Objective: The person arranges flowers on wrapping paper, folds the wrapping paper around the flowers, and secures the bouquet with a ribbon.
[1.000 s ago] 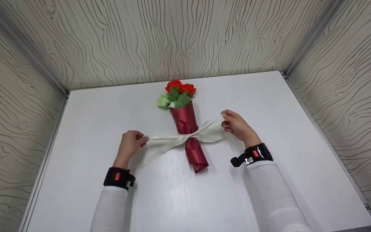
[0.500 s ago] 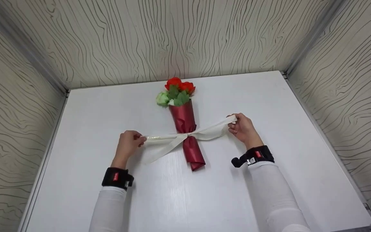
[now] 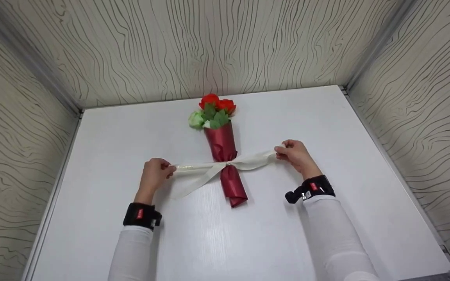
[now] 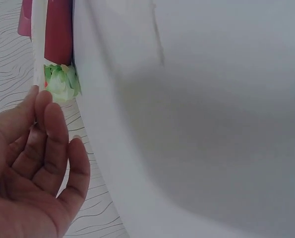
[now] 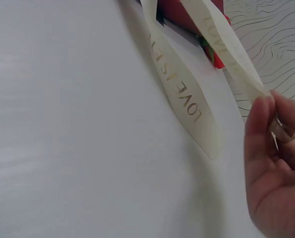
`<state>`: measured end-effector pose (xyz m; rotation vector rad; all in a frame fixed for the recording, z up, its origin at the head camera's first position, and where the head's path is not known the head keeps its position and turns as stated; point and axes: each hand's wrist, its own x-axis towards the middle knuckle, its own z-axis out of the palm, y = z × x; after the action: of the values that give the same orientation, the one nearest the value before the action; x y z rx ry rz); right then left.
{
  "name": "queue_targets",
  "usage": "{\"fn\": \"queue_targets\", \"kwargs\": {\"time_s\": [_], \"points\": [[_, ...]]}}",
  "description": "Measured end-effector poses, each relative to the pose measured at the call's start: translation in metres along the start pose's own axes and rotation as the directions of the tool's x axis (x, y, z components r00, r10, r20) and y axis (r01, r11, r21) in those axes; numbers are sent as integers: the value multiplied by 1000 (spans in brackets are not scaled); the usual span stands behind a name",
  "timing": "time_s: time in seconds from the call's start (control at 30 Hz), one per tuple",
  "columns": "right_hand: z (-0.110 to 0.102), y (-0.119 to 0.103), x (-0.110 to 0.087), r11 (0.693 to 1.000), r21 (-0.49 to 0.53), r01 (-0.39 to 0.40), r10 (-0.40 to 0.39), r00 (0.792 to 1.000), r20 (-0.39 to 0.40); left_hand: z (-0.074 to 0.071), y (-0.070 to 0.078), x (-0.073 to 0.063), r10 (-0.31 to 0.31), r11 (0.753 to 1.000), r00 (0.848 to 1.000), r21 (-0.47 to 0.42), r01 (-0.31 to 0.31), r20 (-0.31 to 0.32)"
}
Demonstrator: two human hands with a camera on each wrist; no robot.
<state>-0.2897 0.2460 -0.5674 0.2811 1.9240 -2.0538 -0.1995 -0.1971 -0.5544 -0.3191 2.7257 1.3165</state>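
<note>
A bouquet in dark red wrapping paper (image 3: 222,141) lies on the white table, with red flowers (image 3: 210,101), a pale green flower (image 3: 197,119) and leaves at its far end. Around its middle a cream ribbon (image 3: 248,161) is tied and crossed, its lengths stretched to both sides. My left hand (image 3: 155,175) pinches the ribbon on the left between thumb and fingertips. On the right, my right hand (image 3: 294,154) pinches another length. Gold lettering shows on a loose ribbon tail (image 5: 184,99) in the right wrist view. A second tail slants down toward the left hand.
The white table (image 3: 209,242) meets a wood-grain patterned wall (image 3: 225,47) at the back, with similar panels on both sides. Black camera straps (image 3: 143,215) circle the wrists over white sleeves (image 3: 338,234).
My right hand has drawn the ribbon outward to the right and slightly nearer. The bouquet has shifted a little left and away. My left hand keeps its pinch and has moved slightly left.
</note>
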Motion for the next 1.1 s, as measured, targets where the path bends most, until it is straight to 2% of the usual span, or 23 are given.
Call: {"fn": "queue_targets", "kwargs": {"time_s": [0.07, 0.17, 0.3, 0.43, 0.53, 0.67, 0.8, 0.93, 1.1], "points": [[0, 0, 0, 992, -122, 32, -36, 999, -32, -1, -1, 0, -1, 1000, 1000, 7, 1, 1], [-1, 1, -1, 962, -271, 43, -67, 995, -80, -1, -3, -1, 6, 1000, 1000, 25, -6, -3], [-2, 4, -5, 904, -428, -2, -61, 989, -134, -1, -5, -3, 11, 998, 1000, 61, -10, -12], [-3, 8, -11, 858, -511, -53, -39, 985, -168, -2, -5, -5, -11, 996, 1000, 89, 12, -15], [-4, 12, -17, 824, -563, -72, -23, 987, -161, -1, -5, -8, -36, 994, 999, 101, 37, -11], [-8, 15, -24, 751, -657, -63, -16, 993, -114, 0, -7, -13, -68, 991, 998, 118, 68, -3], [-9, 15, -29, 694, -718, -43, -16, 997, -75, 1, -11, -18, -83, 987, 997, 137, 83, -6], [-9, 16, -34, 678, -734, -37, -12, 998, -62, 3, -14, -21, -104, 985, 995, 141, 104, -8], [-11, 20, -37, 677, -735, -29, -29, 997, -66, 5, -18, -22, -136, 983, 991, 127, 135, 5]]}}
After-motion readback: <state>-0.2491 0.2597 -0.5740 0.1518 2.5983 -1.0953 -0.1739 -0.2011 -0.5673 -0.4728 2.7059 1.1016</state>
